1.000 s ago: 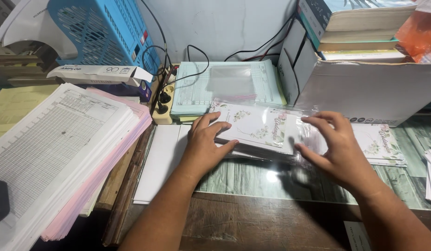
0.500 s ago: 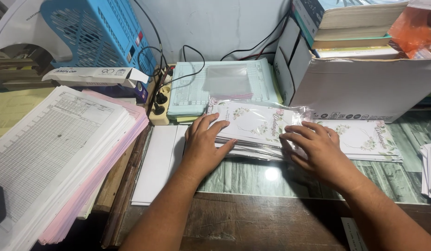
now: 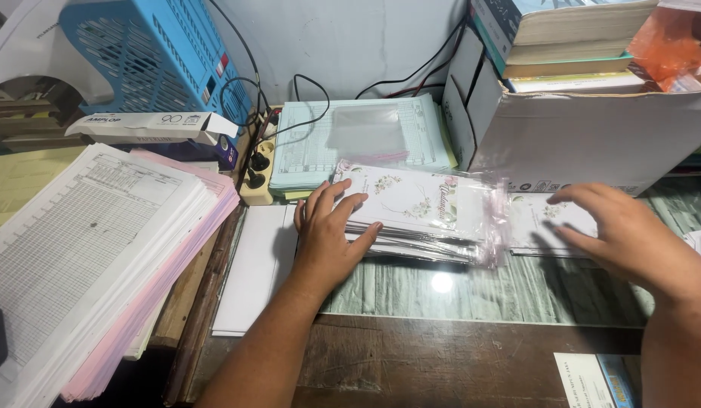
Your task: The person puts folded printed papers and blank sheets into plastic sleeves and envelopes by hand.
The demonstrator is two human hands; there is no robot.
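A stack of floral invitation cards in clear plastic sleeves [image 3: 426, 208] lies on the desk in front of me. My left hand [image 3: 326, 234] rests flat on the stack's left end, fingers spread over the top card. To the right lies a second pile of unsleeved floral cards [image 3: 543, 219]. My right hand [image 3: 630, 238] hovers over that pile with fingers apart and holds nothing.
A thick pile of white and pink forms [image 3: 93, 249] fills the left side. Behind are green forms [image 3: 305, 151] with a clear sleeve on top, a power strip [image 3: 256, 170], a blue basket [image 3: 154, 53], a white cardboard box [image 3: 592, 140] and stacked books [image 3: 569, 38].
My right hand has left the sleeved stack and moved right, over the unsleeved cards. My left hand has stayed on the stack's left end.
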